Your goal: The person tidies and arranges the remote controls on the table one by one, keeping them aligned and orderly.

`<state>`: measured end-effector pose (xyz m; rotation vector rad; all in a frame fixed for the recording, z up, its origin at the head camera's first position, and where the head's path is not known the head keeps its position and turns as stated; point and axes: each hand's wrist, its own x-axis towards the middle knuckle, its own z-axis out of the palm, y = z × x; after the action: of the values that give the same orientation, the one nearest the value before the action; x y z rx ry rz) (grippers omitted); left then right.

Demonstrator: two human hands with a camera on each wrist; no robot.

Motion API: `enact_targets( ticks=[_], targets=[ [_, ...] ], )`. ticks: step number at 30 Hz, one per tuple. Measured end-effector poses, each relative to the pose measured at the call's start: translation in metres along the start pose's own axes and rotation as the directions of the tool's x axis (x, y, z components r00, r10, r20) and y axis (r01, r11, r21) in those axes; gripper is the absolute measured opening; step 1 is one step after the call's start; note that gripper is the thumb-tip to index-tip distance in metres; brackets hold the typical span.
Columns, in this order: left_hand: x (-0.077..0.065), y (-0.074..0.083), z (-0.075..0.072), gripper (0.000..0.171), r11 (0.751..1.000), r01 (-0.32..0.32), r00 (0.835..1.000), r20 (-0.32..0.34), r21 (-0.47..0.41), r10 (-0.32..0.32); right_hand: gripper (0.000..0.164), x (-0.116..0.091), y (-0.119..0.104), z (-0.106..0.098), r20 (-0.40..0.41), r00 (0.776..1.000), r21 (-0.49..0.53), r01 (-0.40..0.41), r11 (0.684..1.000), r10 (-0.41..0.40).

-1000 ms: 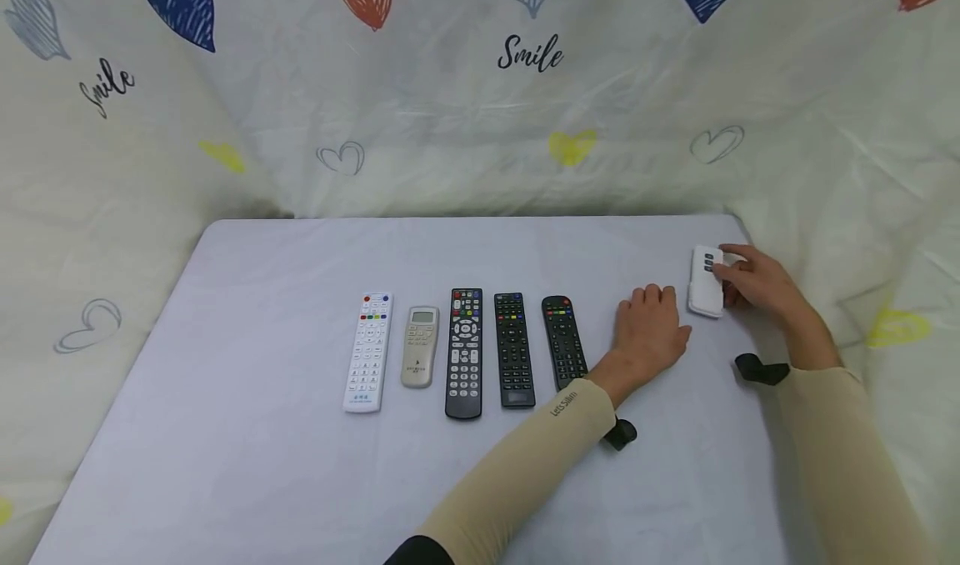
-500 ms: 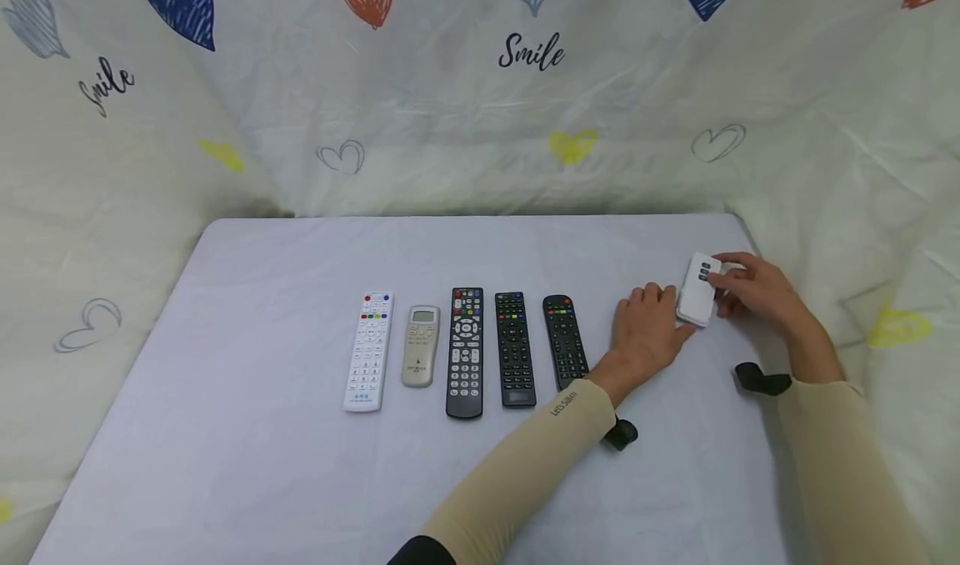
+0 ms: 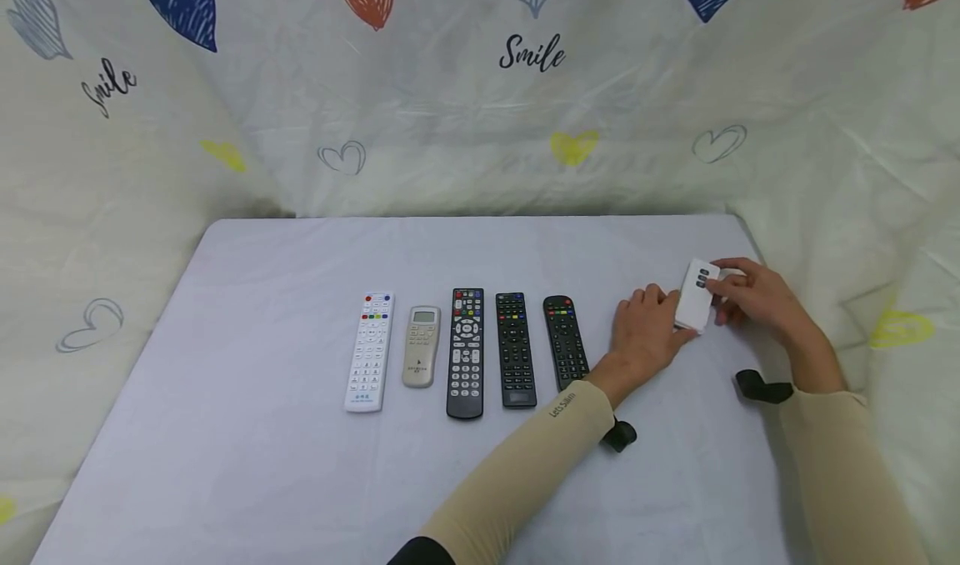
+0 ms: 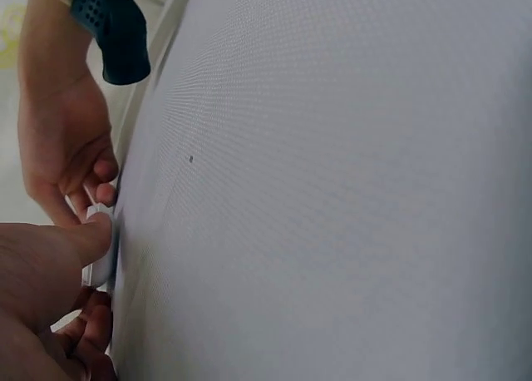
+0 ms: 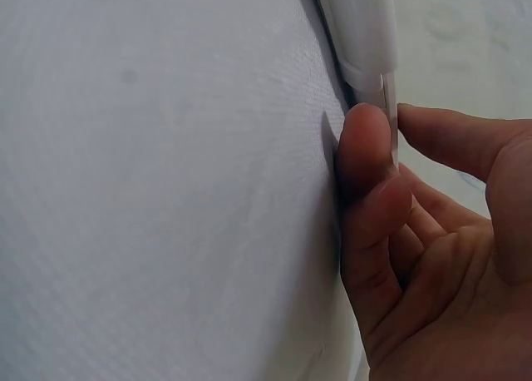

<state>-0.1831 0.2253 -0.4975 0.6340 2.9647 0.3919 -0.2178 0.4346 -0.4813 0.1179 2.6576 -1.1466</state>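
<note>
A small white remote control (image 3: 692, 305) with a few dark buttons near its top lies tilted between both hands at the right of the table. My right hand (image 3: 757, 298) pinches its upper right edge, thumb on the front face. My left hand (image 3: 643, 327) holds its lower left part, thumb at the bottom end and fingers along the far side. In the left wrist view, the left thumb rests on the end of the remote (image 4: 101, 266). The right wrist view shows the right thumb and fingers on either side of the remote's edge (image 5: 366, 40).
To the left lie a white remote (image 3: 368, 352), a small beige remote (image 3: 419, 348) with a screen, and several black remotes (image 3: 465, 352) in a row. The left forearm partly covers the rightmost black remote (image 3: 564, 340). The white table (image 3: 225, 465) ends just right of the right hand.
The white remote has moved left and toward me, and tilted, with the right hand. It has come into the left hand, which has stayed nearly in place.
</note>
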Motion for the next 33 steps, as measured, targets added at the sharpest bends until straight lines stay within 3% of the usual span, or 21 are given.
enact_targets(
  ticks=[9, 20, 33],
  targets=[
    [-0.005, -0.001, 0.001, 0.057, 1.0, -0.014, 1.0, -0.02, 0.023, 0.015, 0.061, -0.006, 0.001, 0.005, -0.017, 1.0, 0.027, 0.017, 0.999, -0.017],
    [-0.016, -0.001, -0.004, 0.05, 1.0, -0.007, 0.998, -0.057, -0.027, 0.006, 0.052, -0.009, 0.002, 0.008, -0.01, 0.999, 0.097, 0.048, 0.994, -0.048],
    [-0.032, 0.0, -0.008, 0.052, 0.998, 0.03, 0.995, -0.1, 0.062, -0.024, 0.046, -0.016, -0.008, 0.021, 0.023, 0.996, 0.089, 0.082, 0.993, -0.084]
  ],
)
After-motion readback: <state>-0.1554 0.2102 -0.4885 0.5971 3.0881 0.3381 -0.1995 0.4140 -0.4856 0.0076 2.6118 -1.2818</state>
